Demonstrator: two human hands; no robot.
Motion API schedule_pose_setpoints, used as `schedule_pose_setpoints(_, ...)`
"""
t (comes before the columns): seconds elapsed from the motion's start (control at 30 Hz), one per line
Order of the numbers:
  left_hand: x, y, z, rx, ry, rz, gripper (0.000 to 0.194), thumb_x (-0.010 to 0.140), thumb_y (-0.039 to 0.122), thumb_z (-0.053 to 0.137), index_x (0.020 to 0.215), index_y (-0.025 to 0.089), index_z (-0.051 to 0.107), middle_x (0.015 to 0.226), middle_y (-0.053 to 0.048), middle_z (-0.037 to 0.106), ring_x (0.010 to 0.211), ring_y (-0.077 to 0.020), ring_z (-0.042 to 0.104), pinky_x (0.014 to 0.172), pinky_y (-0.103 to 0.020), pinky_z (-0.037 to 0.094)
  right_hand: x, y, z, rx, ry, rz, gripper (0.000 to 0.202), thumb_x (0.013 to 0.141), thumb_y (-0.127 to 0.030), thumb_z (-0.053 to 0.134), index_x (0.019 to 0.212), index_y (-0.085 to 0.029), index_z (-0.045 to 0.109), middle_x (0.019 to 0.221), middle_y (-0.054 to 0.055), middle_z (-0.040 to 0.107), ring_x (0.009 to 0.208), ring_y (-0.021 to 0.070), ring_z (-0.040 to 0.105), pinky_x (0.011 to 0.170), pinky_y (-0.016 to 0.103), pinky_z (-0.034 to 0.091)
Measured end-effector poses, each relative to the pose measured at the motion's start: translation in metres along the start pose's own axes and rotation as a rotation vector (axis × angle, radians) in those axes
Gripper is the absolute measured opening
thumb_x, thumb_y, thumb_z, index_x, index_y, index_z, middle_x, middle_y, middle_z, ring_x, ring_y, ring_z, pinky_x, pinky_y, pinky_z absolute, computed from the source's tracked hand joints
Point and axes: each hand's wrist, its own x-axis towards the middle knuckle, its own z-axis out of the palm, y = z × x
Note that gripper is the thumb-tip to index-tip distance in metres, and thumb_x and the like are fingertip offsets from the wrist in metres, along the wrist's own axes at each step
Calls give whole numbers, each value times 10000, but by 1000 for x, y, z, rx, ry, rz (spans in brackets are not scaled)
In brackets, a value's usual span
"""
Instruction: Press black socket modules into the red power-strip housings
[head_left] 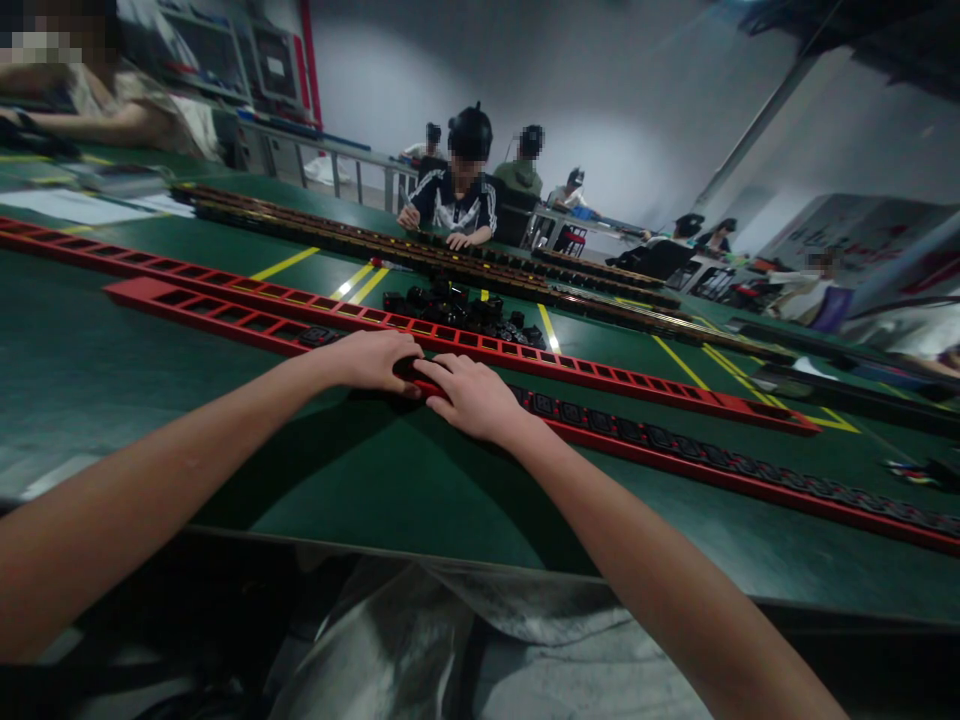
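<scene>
Two hands, the left (379, 362) and the right (474, 395), are seen with curled fingers pressed on the near red rail (652, 447), which is laid across the green counter (352, 470) beside a second red rail (615, 375), a pile of black parts (457, 310) lying beyond.

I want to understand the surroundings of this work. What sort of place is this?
Probably a factory assembly workshop: long red frames with square slots, a pile of small black parts on the green table, and other people seated at workbenches.

Pale grey walls (390, 60) rise behind the green table (360, 490).
</scene>
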Motion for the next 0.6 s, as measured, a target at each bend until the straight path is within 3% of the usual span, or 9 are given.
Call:
schedule_pose_setpoints(0.2,0,0,0,15,-6,-13,543,814,613,637,1174,207,662,1183,-108,690,1070,-287,632,795,-334,461,0,-1,-1,0,10,4,529,1017,-314,551,1518,-197,431,1411,131,569,1220,277,569,1016,444,485)
schedule_pose_setpoints(0.4,0,0,0,19,2,-3,518,818,613,639,1150,216,663,1179,-98,683,1048,-274,628,795,-325,457,1,-2,-1,41,40,58,347,1000,-318,583,1301,-149,539,1240,127,665,1111,273,628,938,410,503)
schedule_pose_setpoints(0.6,0,1,0,25,-8,-15,471,811,585,651,1098,212,661,1128,-97,678,994,-271,625,758,-325,443,1,-3,-3,73,28,133,238,996,-320,597,1167,-170,527,1106,113,700,983,255,665,827,365,497)
